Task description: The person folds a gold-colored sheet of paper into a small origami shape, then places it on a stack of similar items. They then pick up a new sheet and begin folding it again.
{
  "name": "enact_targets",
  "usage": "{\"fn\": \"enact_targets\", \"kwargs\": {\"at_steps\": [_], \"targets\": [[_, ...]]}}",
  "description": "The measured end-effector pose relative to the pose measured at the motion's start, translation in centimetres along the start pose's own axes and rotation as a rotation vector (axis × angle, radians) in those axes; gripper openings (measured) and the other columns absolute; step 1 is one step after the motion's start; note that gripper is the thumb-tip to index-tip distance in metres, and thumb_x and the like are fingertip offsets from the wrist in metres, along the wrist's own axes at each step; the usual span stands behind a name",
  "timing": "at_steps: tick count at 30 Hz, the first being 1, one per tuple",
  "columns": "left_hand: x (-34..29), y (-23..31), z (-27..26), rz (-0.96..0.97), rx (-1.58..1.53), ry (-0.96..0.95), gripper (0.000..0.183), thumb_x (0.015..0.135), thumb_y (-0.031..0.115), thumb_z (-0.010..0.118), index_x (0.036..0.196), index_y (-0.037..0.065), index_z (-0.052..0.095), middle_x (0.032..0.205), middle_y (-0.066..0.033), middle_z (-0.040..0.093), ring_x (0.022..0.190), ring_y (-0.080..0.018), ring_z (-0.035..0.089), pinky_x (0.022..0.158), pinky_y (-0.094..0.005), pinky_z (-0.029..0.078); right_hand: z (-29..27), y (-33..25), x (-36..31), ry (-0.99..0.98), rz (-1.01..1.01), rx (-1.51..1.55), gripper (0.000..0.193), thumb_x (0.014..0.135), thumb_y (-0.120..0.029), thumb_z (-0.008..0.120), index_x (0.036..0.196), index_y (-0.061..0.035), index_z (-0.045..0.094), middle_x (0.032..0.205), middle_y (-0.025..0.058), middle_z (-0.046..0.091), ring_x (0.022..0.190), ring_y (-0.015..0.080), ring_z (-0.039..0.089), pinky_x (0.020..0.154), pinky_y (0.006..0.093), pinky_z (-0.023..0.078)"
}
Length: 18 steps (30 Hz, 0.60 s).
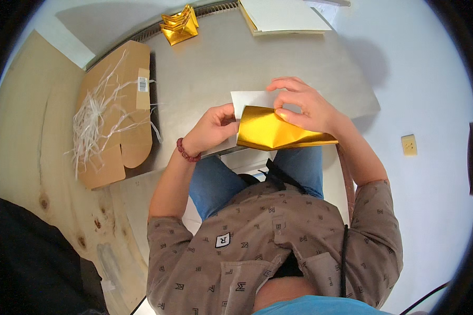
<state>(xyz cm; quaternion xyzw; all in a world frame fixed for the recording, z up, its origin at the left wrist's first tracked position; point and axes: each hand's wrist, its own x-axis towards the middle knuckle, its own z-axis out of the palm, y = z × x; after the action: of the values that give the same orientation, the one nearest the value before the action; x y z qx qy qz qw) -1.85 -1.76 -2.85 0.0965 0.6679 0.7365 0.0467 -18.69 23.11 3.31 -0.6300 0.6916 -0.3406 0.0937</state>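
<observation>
A sheet of gold foil paper (263,126) with a white back is partly folded over, close in front of me at the table's near edge. Its gold face shows creases, and a white flap stands out behind the fold. My left hand (214,128) grips the left edge of the sheet, fingers and thumb closed on it. At the top edge, my right hand (302,105) pinches the gold fold between thumb and forefinger, with the other fingers curled above. The underside of the sheet is hidden.
Several folded gold foil pieces (180,30) stand nested at the table's far left. A stack of white-backed sheets (284,18) lies at the back. On the left sits brown cardboard (134,60) with white plastic strips (89,123) on it. The grey table (205,65) meets a wall outlet's (409,145) side on the right.
</observation>
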Motion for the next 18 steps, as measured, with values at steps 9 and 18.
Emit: {"fn": "enact_targets", "kwargs": {"at_steps": [9, 18], "targets": [[-1.2, 0.4, -0.1, 0.035, -0.029, 0.193, 0.032, 0.106, 0.009, 0.060, 0.136, 0.001, 0.062, 0.125, -0.0034, 0.071, 0.112, -0.0111, 0.066, 0.099, -0.0305, 0.053, 0.7, 0.2, 1.4, -0.083, 0.055, 0.074, 0.018, 0.094, -0.022, 0.068, 0.108, -0.0109, 0.068, 0.145, 0.0162, 0.058, 0.132, 0.0352, 0.056, 0.112, 0.0442, 0.044], [-2.5, 1.1, -0.3, 0.073, 1.315, 0.879, 0.057, 0.091, 0.010, 0.074, 0.144, -0.001, 0.053, 0.145, -0.0217, 0.057, 0.131, -0.0304, 0.057, 0.112, -0.0422, 0.045, -1.3, 2.3, -3.4, 0.055, 0.077, -0.050, 0.040, 0.094, -0.018, 0.067, 0.133, -0.0102, 0.066, 0.152, 0.0127, 0.057, 0.144, 0.0330, 0.048, 0.121, 0.0479, 0.037]]}}
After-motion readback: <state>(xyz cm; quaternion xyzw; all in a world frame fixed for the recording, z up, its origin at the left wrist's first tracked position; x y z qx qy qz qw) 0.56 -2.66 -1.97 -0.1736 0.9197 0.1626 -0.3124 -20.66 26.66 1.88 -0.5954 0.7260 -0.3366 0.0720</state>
